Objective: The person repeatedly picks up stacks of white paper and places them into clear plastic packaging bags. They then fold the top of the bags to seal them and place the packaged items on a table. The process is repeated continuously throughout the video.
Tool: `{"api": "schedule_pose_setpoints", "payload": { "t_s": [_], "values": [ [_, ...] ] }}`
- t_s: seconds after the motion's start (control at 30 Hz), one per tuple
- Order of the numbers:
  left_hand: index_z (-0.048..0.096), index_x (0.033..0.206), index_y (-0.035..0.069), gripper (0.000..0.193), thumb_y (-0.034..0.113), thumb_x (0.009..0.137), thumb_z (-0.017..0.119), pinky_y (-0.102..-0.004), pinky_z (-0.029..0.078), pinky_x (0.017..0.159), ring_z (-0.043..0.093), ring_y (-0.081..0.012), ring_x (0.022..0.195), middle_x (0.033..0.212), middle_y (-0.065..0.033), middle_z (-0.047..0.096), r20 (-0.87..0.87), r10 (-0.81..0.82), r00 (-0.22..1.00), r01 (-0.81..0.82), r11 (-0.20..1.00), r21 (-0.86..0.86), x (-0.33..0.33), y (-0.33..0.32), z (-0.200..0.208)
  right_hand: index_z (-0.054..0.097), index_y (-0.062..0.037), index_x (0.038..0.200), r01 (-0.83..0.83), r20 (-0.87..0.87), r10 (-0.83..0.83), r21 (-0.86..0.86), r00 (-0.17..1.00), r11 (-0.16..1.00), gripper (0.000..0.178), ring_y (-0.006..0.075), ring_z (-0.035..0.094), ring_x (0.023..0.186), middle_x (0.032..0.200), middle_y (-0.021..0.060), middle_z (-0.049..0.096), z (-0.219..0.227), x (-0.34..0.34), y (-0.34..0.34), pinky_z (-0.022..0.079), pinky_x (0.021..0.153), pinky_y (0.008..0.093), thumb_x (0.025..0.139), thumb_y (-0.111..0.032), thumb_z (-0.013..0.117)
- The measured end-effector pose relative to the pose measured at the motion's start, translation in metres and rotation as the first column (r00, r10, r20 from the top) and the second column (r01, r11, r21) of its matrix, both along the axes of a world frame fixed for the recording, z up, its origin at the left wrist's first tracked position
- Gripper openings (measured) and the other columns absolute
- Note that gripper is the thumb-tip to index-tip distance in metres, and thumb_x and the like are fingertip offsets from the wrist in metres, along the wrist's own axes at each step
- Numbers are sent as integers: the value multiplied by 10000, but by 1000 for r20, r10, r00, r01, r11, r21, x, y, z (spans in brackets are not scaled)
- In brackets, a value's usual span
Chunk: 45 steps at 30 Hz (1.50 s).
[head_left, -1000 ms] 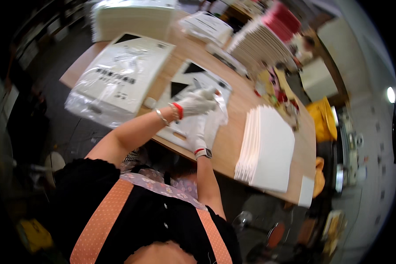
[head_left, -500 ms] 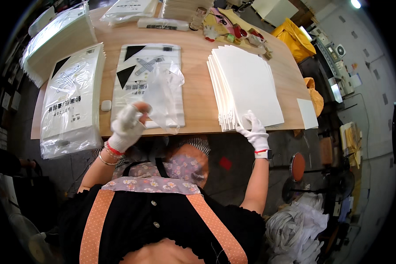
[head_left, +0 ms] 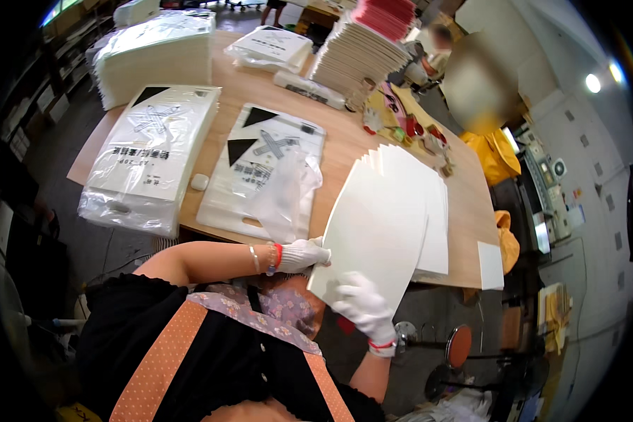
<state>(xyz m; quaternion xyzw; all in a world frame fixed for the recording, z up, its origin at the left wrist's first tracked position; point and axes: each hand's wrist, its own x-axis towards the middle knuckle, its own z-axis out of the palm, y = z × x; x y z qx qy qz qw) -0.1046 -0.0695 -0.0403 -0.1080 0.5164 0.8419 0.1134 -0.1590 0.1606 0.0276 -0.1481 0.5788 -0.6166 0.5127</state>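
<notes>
White gloves cover both my hands. My left hand (head_left: 304, 255) is closed on the left edge of a sheaf of white paper sheets (head_left: 376, 225), with its thumb on top. The sheaf is lifted at its near end and juts past the table's front edge. My right hand (head_left: 362, 304) lies over the sheaf's near lower part, fingers stretched across the top sheet and slightly blurred. More white sheets (head_left: 436, 239) lie beneath and to the right. Left of the sheaf, a printed plastic bag (head_left: 243, 200) lies flat, with a crumpled clear film (head_left: 288, 193) over it.
A pile of filled, printed bags (head_left: 144, 148) stands at the table's left, beside a small white case (head_left: 200, 182). Tall paper stacks (head_left: 355, 60) and tape rolls (head_left: 415, 128) are farther back. A round stool (head_left: 458, 346) stands right of me. Another person (head_left: 436, 53) is in the background.
My left hand has come across from the bag to the sheaf's edge. The sheaf's near end has been raised and drawn toward me. My right hand has shifted onto its face. The view has turned.
</notes>
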Motion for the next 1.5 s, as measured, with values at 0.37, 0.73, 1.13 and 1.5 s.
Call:
{"api": "schedule_pose_setpoints", "payload": {
  "t_s": [0.37,0.73,1.13,1.5],
  "values": [
    [302,1284,-95,765,159,640,627,-471,273,1041,241,-454,1276,1335,-292,256,-346,-459,818,-373,33,-927,86,22,23,391,19,1280,582,-83,-667,-419,740,697,566,236,500,1095,1250,144,478,-90,73,-85,435,908,351,908,-392,507],
    [437,1272,9,558,167,776,639,-228,460,732,580,-118,868,1013,-69,615,-401,336,852,-448,865,-226,-2,-146,80,489,44,1157,545,-576,-660,-393,482,741,328,242,635,819,1040,157,608,-66,48,-43,533,747,337,880,-122,541],
    [527,1117,106,371,229,769,553,-393,500,661,630,-283,771,858,-98,617,-180,-373,910,-69,292,-954,27,-11,76,565,-57,988,300,-748,663,637,19,710,293,358,606,804,900,176,604,-96,11,-81,484,678,460,816,-294,548],
    [526,1120,112,379,133,744,570,-397,504,620,605,-255,731,902,-120,599,-635,-631,446,-867,-128,-482,66,-107,-71,419,-96,1234,645,-891,276,452,360,616,399,406,599,824,914,235,616,-161,-40,-175,472,702,475,867,-243,474]
  ]
}}
